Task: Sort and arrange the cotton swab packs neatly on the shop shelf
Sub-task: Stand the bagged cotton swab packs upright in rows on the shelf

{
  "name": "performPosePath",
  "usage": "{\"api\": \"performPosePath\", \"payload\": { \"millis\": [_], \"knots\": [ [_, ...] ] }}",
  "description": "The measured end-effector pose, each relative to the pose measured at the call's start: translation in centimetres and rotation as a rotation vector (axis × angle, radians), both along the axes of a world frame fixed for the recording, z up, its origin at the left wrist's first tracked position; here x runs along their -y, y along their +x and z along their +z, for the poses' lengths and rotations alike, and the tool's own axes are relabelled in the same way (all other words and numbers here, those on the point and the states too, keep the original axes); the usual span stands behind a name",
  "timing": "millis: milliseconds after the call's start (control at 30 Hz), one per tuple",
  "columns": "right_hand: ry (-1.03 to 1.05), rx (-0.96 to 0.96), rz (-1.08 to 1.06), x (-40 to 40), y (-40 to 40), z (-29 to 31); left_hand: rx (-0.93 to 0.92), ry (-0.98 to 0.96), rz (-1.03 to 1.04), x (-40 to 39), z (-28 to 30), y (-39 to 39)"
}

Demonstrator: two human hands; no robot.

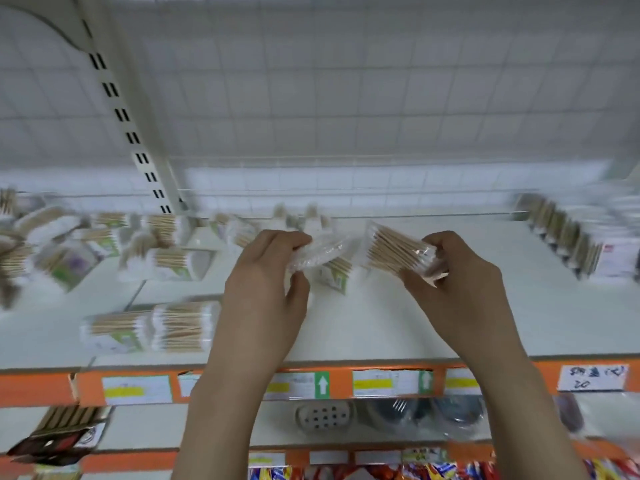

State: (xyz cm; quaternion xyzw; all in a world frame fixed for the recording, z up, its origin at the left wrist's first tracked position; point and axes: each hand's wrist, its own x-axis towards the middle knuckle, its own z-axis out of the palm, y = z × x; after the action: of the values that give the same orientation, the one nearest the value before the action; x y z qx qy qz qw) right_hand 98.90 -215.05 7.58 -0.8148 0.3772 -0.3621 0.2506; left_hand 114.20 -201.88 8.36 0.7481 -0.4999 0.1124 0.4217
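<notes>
Soap dish [323, 416], perhaps, beneath orange price strip [346, 384].

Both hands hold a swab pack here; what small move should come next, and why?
Probably carry the right hand's pack to the upright row at the shelf's right: packs stand tidy there, while the left pile lies jumbled.

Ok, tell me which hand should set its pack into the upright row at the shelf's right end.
Right, probably. The right hand already grips a swab pack and is nearer the upright row. The left hand, holding another pack, would have to cross over.
</notes>
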Motion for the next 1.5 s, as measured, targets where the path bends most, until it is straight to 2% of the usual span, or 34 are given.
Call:
{"api": "performPosePath", "payload": {
  "millis": [333, 667, 900, 1267, 1500],
  "knots": [
    [-0.021, -0.032, -0.105, 2.2, -1.1, -1.0, -0.040, -0.049, -0.049, 3.2, -0.8, 0.4],
    [-0.051, -0.057, -0.106, 4.5, -3.7, 0.0, 0.007, -0.012, -0.123, 7.1, -0.4, -1.1],
    [-0.135, -0.163, -0.124, 9.5, -9.7, -1.2, 0.034, 0.067, -0.159, 12.2, -1.4, -6.5],
    [-0.220, -0.428, 0.037, 20.2, -21.3, -0.5, 0.008, 0.133, -0.175, 21.0, -3.4, -17.7],
    [-0.265, -0.507, 0.083, 24.9, -24.1, 0.0, -0.042, 0.168, -0.154, 23.8, -4.3, -21.6]
  ]
}}
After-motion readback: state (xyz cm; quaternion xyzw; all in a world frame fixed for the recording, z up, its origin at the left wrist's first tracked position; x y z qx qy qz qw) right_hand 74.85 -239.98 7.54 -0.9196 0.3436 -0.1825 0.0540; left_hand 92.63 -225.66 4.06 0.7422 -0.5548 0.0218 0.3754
